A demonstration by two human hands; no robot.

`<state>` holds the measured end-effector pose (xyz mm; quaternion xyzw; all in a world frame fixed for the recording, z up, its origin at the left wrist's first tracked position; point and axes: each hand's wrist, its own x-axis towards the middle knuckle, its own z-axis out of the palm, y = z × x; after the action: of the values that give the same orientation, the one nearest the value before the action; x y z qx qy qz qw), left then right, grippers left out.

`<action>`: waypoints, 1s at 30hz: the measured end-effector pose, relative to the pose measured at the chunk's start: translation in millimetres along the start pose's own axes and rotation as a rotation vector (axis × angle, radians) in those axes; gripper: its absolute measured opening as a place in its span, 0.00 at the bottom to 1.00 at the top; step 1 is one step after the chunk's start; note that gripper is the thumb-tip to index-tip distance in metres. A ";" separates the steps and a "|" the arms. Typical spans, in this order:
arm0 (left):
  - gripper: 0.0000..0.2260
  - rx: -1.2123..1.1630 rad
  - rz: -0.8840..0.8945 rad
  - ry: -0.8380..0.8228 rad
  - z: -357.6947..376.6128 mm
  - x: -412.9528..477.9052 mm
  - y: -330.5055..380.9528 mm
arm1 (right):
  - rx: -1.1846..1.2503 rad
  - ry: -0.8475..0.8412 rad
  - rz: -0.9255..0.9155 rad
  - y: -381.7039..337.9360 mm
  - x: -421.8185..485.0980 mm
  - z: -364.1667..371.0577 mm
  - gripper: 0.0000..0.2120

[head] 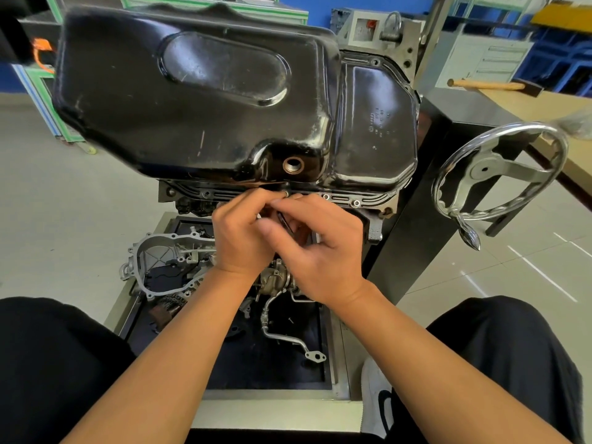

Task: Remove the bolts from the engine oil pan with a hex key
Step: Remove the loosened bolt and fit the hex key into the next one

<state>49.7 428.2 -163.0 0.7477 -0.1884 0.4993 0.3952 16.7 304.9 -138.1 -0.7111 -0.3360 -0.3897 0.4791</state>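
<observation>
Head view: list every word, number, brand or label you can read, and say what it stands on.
Oil pan, stamped marking on its right panel: rows of small characters, too blurred to read.
Grey block behind the pan: a plate with a red mark, no legible text.
Nothing else shows readable text.

Black trousers (48, 363), white shoe (373, 390)
</observation>
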 end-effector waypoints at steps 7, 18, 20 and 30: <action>0.03 -0.167 -0.073 -0.055 2.0 -1.4 -0.7 | 0.708 -0.063 0.607 -8.4 2.7 4.0 0.16; 0.08 -0.521 -0.806 -0.168 -8.7 -3.8 12.4 | 0.445 -0.232 0.729 -18.2 6.6 -3.2 0.26; 0.06 -0.682 -1.118 -0.332 -11.7 7.8 18.5 | 0.267 -0.245 0.674 -18.8 4.0 -2.3 0.23; 0.11 -1.014 -1.506 -0.438 -15.1 23.4 29.2 | 0.056 -0.146 0.477 -22.7 1.7 2.4 0.18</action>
<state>31.0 424.6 -127.4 0.4883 0.0803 -0.1826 0.8496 -1.3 314.5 -127.7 -0.7832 -0.2031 -0.2036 0.5513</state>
